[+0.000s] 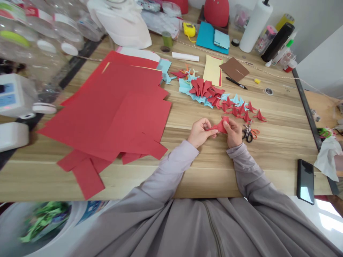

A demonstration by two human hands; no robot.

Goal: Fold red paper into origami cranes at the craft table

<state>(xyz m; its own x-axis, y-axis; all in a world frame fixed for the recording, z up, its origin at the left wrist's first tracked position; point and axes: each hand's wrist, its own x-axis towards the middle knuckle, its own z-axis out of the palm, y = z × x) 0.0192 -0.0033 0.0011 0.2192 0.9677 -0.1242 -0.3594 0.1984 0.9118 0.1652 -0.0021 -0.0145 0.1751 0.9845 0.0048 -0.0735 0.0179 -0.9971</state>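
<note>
A small folded piece of red paper is held between my two hands above the wooden table. My left hand pinches its left point between thumb and fingers. On the other side, my right hand grips the wider end, thumb on top. Just beyond my hands lies a cluster of folded red paper cranes, with light blue folded pieces beneath and beside them. Scissors with black handles and an orange-handled pair rest right of my right hand.
Large red paper sheets cover the table's left part. Behind are yellow paper, brown paper, a black pen and a yellow tape measure. A phone lies at the right front edge; a bin stands below left.
</note>
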